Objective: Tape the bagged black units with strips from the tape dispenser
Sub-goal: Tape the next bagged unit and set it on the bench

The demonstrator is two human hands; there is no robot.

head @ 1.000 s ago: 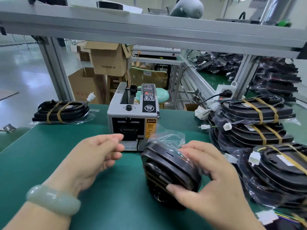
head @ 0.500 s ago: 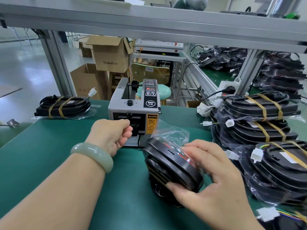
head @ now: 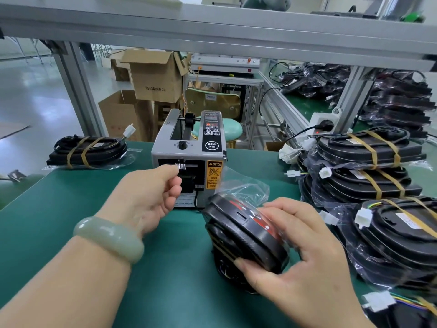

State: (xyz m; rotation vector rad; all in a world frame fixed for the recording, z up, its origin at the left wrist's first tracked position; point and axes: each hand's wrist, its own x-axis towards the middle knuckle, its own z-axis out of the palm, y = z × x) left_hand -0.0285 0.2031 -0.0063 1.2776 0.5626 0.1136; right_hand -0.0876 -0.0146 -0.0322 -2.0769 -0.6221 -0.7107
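Bagged black round unit (head: 246, 235) is standing tilted on its edge on the green table mat (head: 71, 209), with the right hand (head: 307, 263) gripping it, fingers curling over its rim. The left hand (head: 146, 195), wearing a pale green bangle (head: 108, 237), is pinching a clear tape strip (head: 181, 167) at the outlet of the grey boxy tape dispenser (head: 189, 147) just behind the unit. A stack of taped bagged units (head: 369, 162) is crowding the right side, another taped unit (head: 89, 150) is lying far left, and brown cardboard boxes (head: 156, 76) are standing beyond the table.

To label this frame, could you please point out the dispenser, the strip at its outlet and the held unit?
dispenser (head: 182, 145): head view, its black knob.
strip (head: 182, 166): head view, shiny end at outlet.
unit (head: 241, 230): head view, black side rim.
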